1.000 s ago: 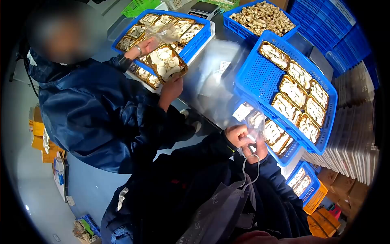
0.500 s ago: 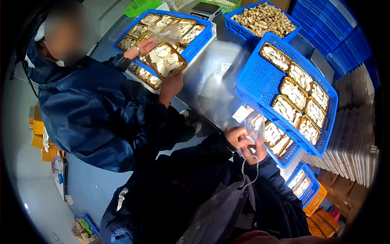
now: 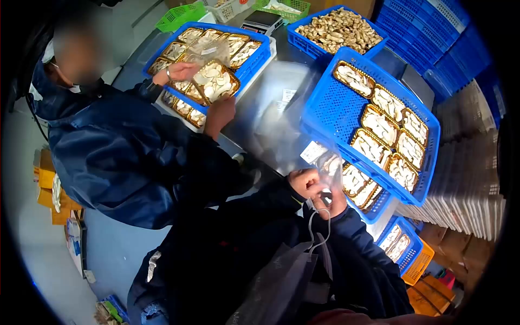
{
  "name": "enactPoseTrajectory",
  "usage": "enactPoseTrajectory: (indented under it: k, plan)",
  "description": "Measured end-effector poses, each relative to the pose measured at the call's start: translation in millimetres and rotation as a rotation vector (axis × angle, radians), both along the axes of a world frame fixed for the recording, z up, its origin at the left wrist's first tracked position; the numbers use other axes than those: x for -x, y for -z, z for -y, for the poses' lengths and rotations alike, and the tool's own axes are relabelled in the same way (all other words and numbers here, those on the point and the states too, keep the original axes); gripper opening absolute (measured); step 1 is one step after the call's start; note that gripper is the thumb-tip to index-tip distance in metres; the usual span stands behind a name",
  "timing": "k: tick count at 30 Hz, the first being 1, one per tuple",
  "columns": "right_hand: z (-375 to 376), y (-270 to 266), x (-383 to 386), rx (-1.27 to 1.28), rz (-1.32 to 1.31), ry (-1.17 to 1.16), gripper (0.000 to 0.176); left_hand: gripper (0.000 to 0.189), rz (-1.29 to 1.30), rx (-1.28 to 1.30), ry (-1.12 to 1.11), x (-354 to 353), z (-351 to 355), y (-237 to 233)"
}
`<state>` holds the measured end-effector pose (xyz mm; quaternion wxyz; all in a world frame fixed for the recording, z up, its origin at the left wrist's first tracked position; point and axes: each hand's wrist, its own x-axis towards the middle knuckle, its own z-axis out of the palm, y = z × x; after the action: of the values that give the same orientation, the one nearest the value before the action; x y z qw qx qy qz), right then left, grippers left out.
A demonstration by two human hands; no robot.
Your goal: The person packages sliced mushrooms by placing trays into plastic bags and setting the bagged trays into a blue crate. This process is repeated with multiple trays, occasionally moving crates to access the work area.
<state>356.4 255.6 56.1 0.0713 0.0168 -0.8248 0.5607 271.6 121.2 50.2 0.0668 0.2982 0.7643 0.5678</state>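
My left hand [image 3: 304, 182] is closed, its fingers pinching the gathered end of a clear plastic bag [image 3: 332, 174]. Close beside it, my right hand [image 3: 333, 203] grips the same bag end with bent fingers. Inside the bag are sliced mushrooms, partly hidden by plastic glare, and a white label [image 3: 313, 152] shows on it. Just past my hands, packed mushroom trays [image 3: 362, 187] sit in a lower blue crate. Above that crate rests another blue crate [image 3: 338, 122] with several brown trays of sliced mushrooms [image 3: 379, 124].
At left, a co-worker in a dark blue jacket [image 3: 119, 146] holds a mushroom tray [image 3: 215, 81] over another blue crate [image 3: 259, 58]. A crate of loose mushrooms [image 3: 338, 30] and a scale [image 3: 261, 21] stand behind. Stacked blue crates [image 3: 428, 32] and white trays [image 3: 460, 200] line the right.
The view has shifted slightly, so most things appear a little further left. Both my hands stay together at the bag end. The co-worker still holds the tray.
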Motion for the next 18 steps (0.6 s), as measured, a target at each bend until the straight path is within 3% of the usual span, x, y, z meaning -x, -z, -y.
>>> enactPoseTrajectory:
  k: [3,4,5,7,11,16,17,18]
  plan:
    - [1,-14,-2,0.079,0.075,0.036,0.050,0.026,-0.174,-0.009,-0.132,12,1,9]
    - [1,-15,-5,0.068,0.031,0.090,0.049,0.023,-0.288,-0.047,-0.231,18,2,-10]
    - [-1,-19,-7,0.072,0.046,0.116,0.049,0.022,-0.122,-0.010,-0.247,25,8,-12]
    - [-8,-19,-15,0.074,0.070,0.163,0.049,0.019,-0.253,0.139,-0.305,47,21,-25]
    - [-20,-13,-32,0.081,0.059,0.273,0.047,0.012,-0.479,0.175,-0.419,86,27,-34]
    - [-34,7,-59,0.076,0.048,0.378,0.046,0.005,-0.790,0.170,-0.497,144,16,-13]
    - [-37,2,-63,0.055,0.062,0.405,0.046,0.008,-0.780,0.677,-0.496,175,23,21]
    - [-37,-7,-68,0.035,0.063,0.449,0.045,0.010,-0.729,0.708,-0.450,189,27,40]
